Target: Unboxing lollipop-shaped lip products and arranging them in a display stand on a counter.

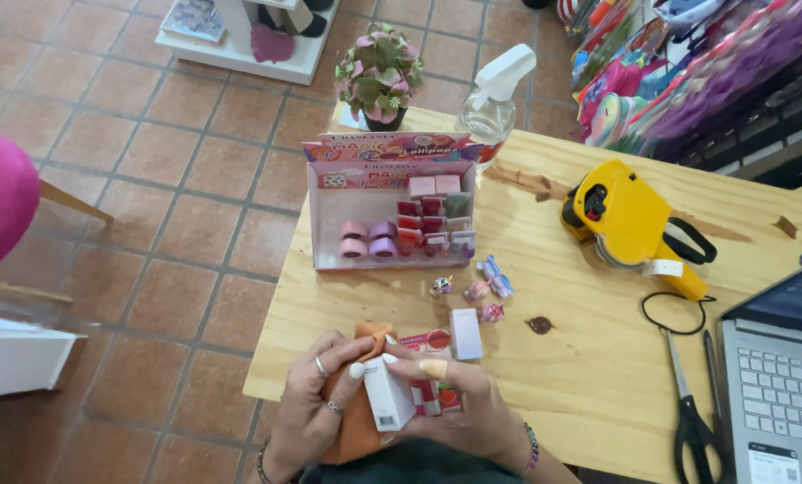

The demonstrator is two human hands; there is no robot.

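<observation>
Both my hands meet at the near edge of the wooden table (580, 376). My left hand (316, 403) and my right hand (464, 408) together grip a small white box (388, 394) with a barcode on its end. Under them lies an orange cloth or pouch (356, 426) and a red-printed flat packet (432, 345). Just beyond stands another small white box (465, 333). Several tiny wrapped pieces (483, 291) lie between it and a pink display carton (392, 202) with small pink and dark red boxes in rows.
A yellow price-label gun (629, 220) lies to the right. Black scissors (692, 421) and a laptop (782, 385) sit at the right edge. A spray bottle (495, 94) and a potted pink plant (380, 76) stand at the far edge. Tiled floor lies left.
</observation>
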